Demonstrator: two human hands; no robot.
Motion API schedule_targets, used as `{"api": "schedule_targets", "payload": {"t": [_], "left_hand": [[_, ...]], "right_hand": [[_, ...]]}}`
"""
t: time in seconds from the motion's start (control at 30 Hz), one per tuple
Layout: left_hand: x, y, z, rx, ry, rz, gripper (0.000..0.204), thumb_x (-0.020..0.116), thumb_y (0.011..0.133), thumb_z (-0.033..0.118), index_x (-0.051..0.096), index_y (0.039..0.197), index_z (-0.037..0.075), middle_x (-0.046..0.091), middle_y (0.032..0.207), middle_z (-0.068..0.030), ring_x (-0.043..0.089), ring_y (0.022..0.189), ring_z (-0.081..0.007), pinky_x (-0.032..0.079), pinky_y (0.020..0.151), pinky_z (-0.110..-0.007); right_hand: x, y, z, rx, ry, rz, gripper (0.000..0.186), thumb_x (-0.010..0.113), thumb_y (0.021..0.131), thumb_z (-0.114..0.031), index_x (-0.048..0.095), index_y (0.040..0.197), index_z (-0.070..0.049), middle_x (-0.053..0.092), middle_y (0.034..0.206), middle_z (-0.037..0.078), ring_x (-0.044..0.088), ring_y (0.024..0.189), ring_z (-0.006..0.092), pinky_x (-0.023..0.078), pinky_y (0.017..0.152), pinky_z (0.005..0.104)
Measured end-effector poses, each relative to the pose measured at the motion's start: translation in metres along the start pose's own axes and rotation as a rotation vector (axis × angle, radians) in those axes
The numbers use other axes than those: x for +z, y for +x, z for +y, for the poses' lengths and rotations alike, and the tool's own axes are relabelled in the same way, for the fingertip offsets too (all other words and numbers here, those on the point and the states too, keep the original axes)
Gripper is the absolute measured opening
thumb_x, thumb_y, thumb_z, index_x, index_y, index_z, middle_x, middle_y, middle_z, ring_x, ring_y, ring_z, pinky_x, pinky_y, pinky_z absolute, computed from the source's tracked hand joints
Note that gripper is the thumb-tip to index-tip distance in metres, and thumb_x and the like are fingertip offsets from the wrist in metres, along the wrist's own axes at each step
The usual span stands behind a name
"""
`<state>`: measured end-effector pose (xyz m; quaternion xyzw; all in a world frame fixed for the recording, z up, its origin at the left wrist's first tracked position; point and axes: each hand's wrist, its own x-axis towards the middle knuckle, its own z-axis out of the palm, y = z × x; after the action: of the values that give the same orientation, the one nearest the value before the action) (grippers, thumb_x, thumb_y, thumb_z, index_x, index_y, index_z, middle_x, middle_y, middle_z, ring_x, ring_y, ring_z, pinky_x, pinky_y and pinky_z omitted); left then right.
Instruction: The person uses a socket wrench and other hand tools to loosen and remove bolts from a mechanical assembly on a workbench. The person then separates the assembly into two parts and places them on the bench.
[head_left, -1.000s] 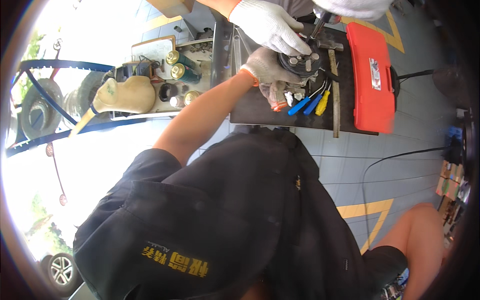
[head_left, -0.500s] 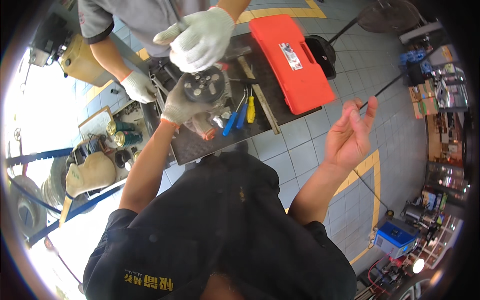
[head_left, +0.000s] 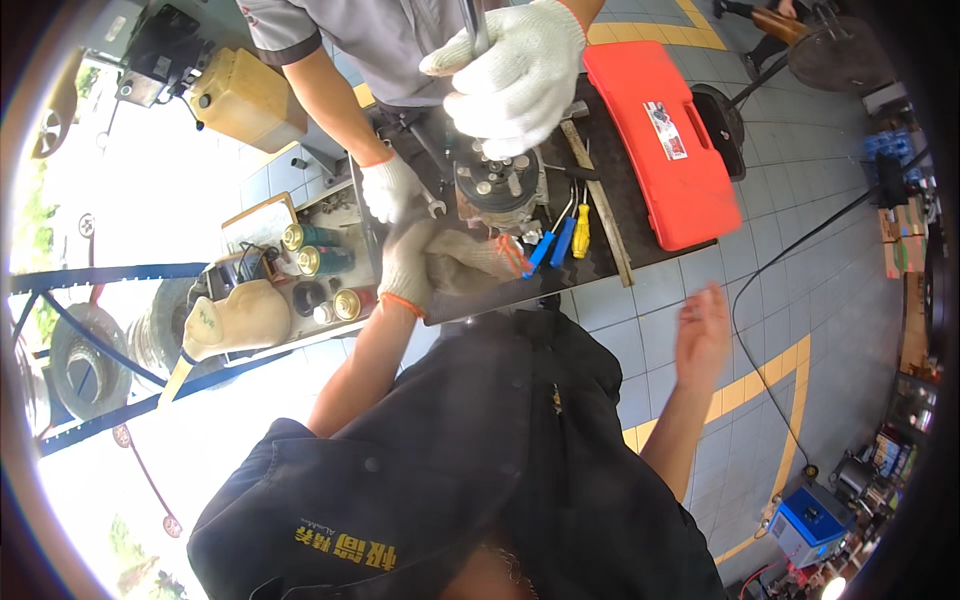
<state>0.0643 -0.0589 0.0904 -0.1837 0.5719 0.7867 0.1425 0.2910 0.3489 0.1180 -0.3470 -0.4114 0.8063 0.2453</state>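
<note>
My left hand (head_left: 405, 265) wears a whitish work glove with an orange cuff. It is closed on a loose work glove (head_left: 475, 255), whose orange-edged cuff points right over the table's near edge. Just beyond sits a machine part with a round dark pulley (head_left: 497, 183). Off to the right, over the floor, my bare right hand (head_left: 703, 330) is slightly blurred, fingers stretched out and holding nothing. Across the table, a co-worker's gloved hand (head_left: 515, 85) grips a metal bar (head_left: 474, 28) above the pulley. The co-worker's other gloved hand (head_left: 390, 188) holds an open-ended wrench (head_left: 433, 203).
Blue-handled tools (head_left: 540, 253) and a yellow screwdriver (head_left: 581, 230) lie beside a long flat metal strip (head_left: 598, 205). A red case (head_left: 660, 145) covers the table's right side. Cans (head_left: 325, 260) and a beige jug (head_left: 240, 325) stand left. A cable (head_left: 745, 290) crosses the floor.
My left hand has left the pulley and closed on the loose glove. My right hand has dropped lower, its fingers straighter. The co-worker's wrench has come into sight. The whole view has shifted.
</note>
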Motion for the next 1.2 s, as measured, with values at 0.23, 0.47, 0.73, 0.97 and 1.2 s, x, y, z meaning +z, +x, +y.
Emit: {"api": "schedule_targets", "payload": {"t": [0.23, 0.47, 0.73, 0.97, 1.2], "left_hand": [[0.035, -0.023, -0.010, -0.424, -0.236, -0.300, 0.021, 0.064, 0.115, 0.016, 0.073, 0.127, 0.002, 0.082, 0.119, -0.0164, 0.081, 0.109, -0.0287, 0.065, 0.102, -0.043], [0.053, -0.027, -0.009, -0.487, -0.119, -0.213, 0.027, 0.066, 0.116, 0.022, 0.078, 0.125, 0.000, 0.082, 0.117, -0.0139, 0.080, 0.105, -0.0251, 0.065, 0.097, -0.040], [0.080, -0.066, 0.011, -0.089, 0.481, -0.267, 0.042, 0.074, 0.113, 0.044, 0.077, 0.116, 0.002, 0.082, 0.105, -0.0122, 0.082, 0.098, -0.0219, 0.065, 0.085, -0.038], [0.151, -0.076, 0.018, 0.079, 0.980, -0.833, 0.048, 0.069, 0.114, 0.043, 0.081, 0.123, -0.003, 0.083, 0.106, -0.0262, 0.082, 0.096, -0.0411, 0.063, 0.093, -0.048], [0.176, -0.074, -0.008, 0.451, 0.574, -1.059, 0.027, 0.072, 0.112, 0.026, 0.079, 0.127, 0.005, 0.082, 0.100, -0.0222, 0.082, 0.086, -0.0391, 0.063, 0.078, -0.051]], "right_hand": [[0.094, -0.006, 0.085, 0.693, -0.060, -0.712, 0.057, 0.070, 0.117, -0.037, 0.068, 0.161, -0.001, 0.082, 0.144, 0.012, 0.081, 0.121, 0.0222, 0.071, 0.096, 0.0446], [0.095, 0.000, 0.068, 0.630, -0.323, -0.845, 0.044, 0.074, 0.109, -0.010, 0.073, 0.151, 0.004, 0.085, 0.122, 0.011, 0.084, 0.100, 0.0177, 0.073, 0.085, 0.0372], [0.089, -0.021, 0.032, 0.189, -0.645, -0.628, 0.010, 0.076, 0.108, -0.004, 0.074, 0.118, -0.001, 0.081, 0.102, 0.005, 0.077, 0.090, 0.0096, 0.060, 0.077, 0.0266], [0.084, -0.052, 0.056, -0.064, -0.832, -0.408, 0.010, 0.073, 0.110, -0.001, 0.063, 0.109, -0.001, 0.079, 0.096, 0.010, 0.081, 0.083, 0.0149, 0.061, 0.067, 0.0317], [0.059, -0.003, 0.059, 0.344, -0.476, -0.176, 0.052, 0.057, 0.117, -0.051, 0.048, 0.082, -0.014, 0.051, 0.068, -0.001, 0.051, 0.059, 0.0140, 0.036, 0.052, 0.0328]]}}
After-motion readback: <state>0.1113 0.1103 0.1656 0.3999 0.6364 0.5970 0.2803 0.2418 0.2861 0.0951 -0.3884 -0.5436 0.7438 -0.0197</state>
